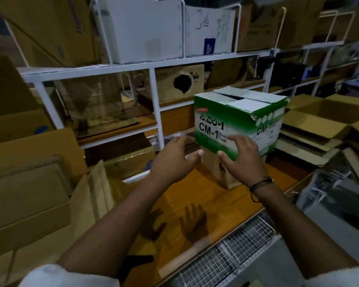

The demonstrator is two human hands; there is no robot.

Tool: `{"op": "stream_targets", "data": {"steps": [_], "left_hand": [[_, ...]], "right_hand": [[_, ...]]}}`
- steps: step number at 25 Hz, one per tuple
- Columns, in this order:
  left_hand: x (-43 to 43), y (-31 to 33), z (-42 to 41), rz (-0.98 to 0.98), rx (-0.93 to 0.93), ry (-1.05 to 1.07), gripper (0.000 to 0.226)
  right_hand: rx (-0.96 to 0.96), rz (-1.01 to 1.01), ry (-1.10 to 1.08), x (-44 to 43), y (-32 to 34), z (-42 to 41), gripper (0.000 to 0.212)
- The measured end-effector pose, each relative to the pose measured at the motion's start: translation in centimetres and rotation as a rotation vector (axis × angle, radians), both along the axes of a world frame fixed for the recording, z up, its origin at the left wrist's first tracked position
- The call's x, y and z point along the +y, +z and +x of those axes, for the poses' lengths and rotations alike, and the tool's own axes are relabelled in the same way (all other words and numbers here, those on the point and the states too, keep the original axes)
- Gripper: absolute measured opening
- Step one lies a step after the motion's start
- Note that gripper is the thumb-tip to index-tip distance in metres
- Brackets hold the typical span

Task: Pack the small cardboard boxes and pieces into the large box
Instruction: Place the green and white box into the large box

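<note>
A green and white box (236, 119) marked CM-1 sits on top of a small brown cardboard box (226, 175) on the wooden table. Its top flaps lie partly folded in. My right hand (239, 154) rests flat against the lower front face of the green box, fingers spread. My left hand (175, 157) hovers just left of that box with fingers straight, holding nothing. A large open cardboard box (319, 119) lies to the right, behind the green one.
A white metal shelf rack (155, 104) full of cartons stands behind the wooden table (195, 201). Flattened cardboard sheets (29, 183) lean at the left. A wire mesh basket (226, 251) lies at the near edge, with a grey plastic crate (330, 193) at the right.
</note>
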State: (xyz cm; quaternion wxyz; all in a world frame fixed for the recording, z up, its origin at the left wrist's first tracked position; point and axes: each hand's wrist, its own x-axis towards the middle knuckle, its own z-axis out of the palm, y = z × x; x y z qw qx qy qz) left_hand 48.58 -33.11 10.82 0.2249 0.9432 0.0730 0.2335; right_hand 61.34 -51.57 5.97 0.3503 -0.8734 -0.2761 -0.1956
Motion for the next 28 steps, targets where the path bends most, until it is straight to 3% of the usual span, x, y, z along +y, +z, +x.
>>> {"op": "stream_targets", "data": {"steps": [6,12,16,20,23,28], "left_hand": [[0.0,-1.5,8.7,-0.243,-0.077,0.016,0.047],[0.9,-2.7,16.3,-0.331,-0.089,-0.008,0.051],[2.2,-5.0,18.6,-0.331,-0.052,-0.022,0.056],[3.6,-5.8,19.9,-0.391,-0.022,0.012,0.059],[4.4,-5.0,21.1,-0.356,-0.069,0.064,0.058],[5.4,-3.2,22.8,-0.294,-0.128,0.097,0.078]], "right_hand": [[0.019,-0.171,-0.250,2.8,1.8,10.2,0.087],[0.123,-0.340,-0.337,4.3,2.2,18.0,0.096],[-0.049,-0.378,-0.362,3.6,-1.1,18.5,0.085],[-0.350,-0.176,-0.297,1.4,-3.5,16.9,0.057],[-0.391,-0.096,-0.237,-0.6,-4.7,16.5,0.051],[-0.426,-0.026,-0.102,-4.1,-5.4,16.6,0.044]]}}
